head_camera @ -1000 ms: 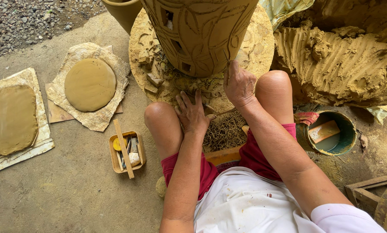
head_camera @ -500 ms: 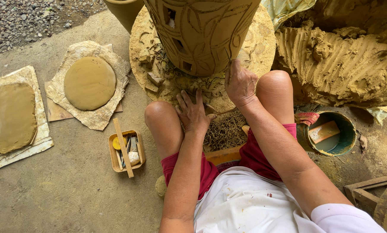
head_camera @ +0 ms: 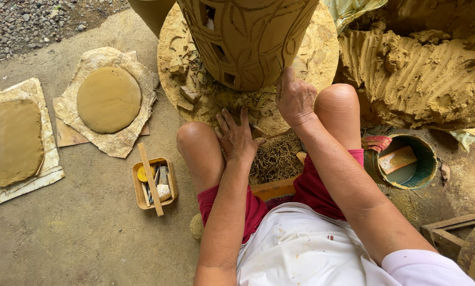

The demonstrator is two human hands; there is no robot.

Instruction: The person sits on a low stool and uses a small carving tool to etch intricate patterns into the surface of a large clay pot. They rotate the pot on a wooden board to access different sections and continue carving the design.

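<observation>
The person sat on the ground, knees apart, facing a tall carved clay pot (head_camera: 248,39) that stood on a round clay-caked board (head_camera: 322,53) at 12 o'clock. Leaf-like lines and square cut-outs covered the pot's wall.

The right hand (head_camera: 296,98) was raised against the pot's lower wall at about 1 o'clock, fingers curled together, fingertips touching the clay — whether it pinched a small tool I could not tell. The left hand (head_camera: 237,139) lay flat and spread, palm down, on the near edge of the board, just beside the pot's base, among a heap of clay trimmings (head_camera: 277,156) piled between the knees.

At 9 o'clock from the left knee sat a small yellow tray of tools (head_camera: 154,182), a wooden stick (head_camera: 150,177) lying across it. Further out at 10 o'clock, a round clay slab (head_camera: 108,99) rested on a crumpled sheet; at the far left edge a squarish clay slab (head_camera: 9,143) lay on its own board, well apart from the hands.

At 3 o'clock, just beside the right thigh, stood a green bucket (head_camera: 428,164) holding water and a flat wooden block — above it, at 2 o'clock, a big ridged mound of raw clay (head_camera: 418,74).
</observation>
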